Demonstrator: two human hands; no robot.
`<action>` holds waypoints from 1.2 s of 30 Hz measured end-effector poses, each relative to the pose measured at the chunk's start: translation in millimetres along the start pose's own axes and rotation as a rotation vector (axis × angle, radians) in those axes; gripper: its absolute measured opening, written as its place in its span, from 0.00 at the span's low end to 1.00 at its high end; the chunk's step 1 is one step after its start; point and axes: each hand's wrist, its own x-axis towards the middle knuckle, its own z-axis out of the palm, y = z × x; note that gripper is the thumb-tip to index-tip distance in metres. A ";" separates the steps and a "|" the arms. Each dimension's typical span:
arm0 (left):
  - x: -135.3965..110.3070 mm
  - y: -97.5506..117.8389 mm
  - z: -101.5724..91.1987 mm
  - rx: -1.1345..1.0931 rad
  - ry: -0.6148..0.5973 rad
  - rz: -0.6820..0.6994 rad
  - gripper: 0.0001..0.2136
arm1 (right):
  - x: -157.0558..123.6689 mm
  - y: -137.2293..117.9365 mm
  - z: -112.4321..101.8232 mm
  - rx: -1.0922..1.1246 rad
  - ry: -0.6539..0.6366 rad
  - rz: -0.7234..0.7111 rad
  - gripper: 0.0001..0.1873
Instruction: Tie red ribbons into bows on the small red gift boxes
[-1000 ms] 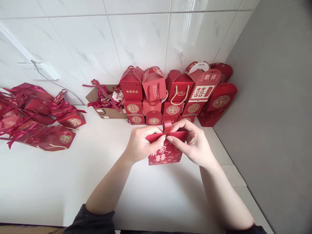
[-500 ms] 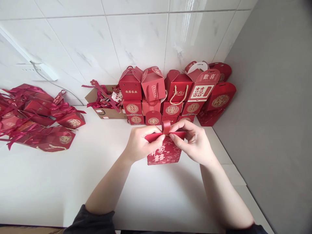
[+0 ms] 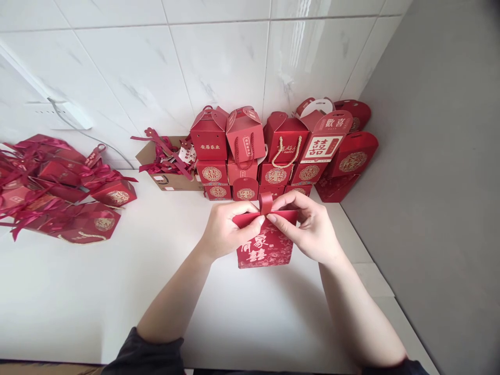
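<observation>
Between my two hands is a red gift box (image 3: 269, 250) with pale characters and a floral pattern on its front. A red strap loop (image 3: 266, 203) stands up at the middle of its top edge. My left hand (image 3: 230, 229) pinches the top edge just left of the loop, thumb in front. On the other side, my right hand (image 3: 312, 229) grips the same edge, its thumb tip close to the loop's base and its index finger behind. The fingers behind the box are partly hidden.
Against the tiled wall stand stacked red gift boxes (image 3: 211, 143). Left of them is a cardboard box (image 3: 175, 182) of ribbons and tags. Ribboned red boxes (image 3: 78, 224) are heaped at the far left of the white table (image 3: 156, 291). A grey panel (image 3: 437, 182) borders the right.
The gift box's lower edge has swung slightly down and towards me, showing more of its front. My right thumb has shifted a little left, nearer the loop. My left hand stays put.
</observation>
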 end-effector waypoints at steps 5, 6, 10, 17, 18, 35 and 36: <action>1.0 -1.4 -0.3 0.015 -0.029 0.030 0.08 | 2.0 1.9 0.2 0.108 -0.039 0.089 0.06; 1.1 -1.3 -0.7 0.003 -0.045 0.029 0.08 | 2.2 1.7 0.0 0.139 -0.050 0.102 0.06; 1.7 1.8 -2.6 -0.065 -0.123 0.004 0.08 | 0.6 -1.1 -1.8 0.161 -0.069 0.107 0.07; 1.5 7.0 -1.7 -0.147 -0.137 -0.042 0.08 | -6.6 -8.1 -2.1 -0.054 -0.085 0.082 0.05; 1.0 6.5 -1.7 -0.140 -0.133 -0.044 0.08 | -6.9 -8.7 -2.0 -0.065 -0.093 0.087 0.05; 4.4 0.8 -15.8 0.083 -0.303 -0.140 0.14 | 6.9 13.1 -4.1 0.163 -0.274 0.217 0.08; 5.4 0.3 -17.2 0.069 -0.331 -0.160 0.15 | 7.5 14.4 -4.0 0.169 -0.287 0.221 0.08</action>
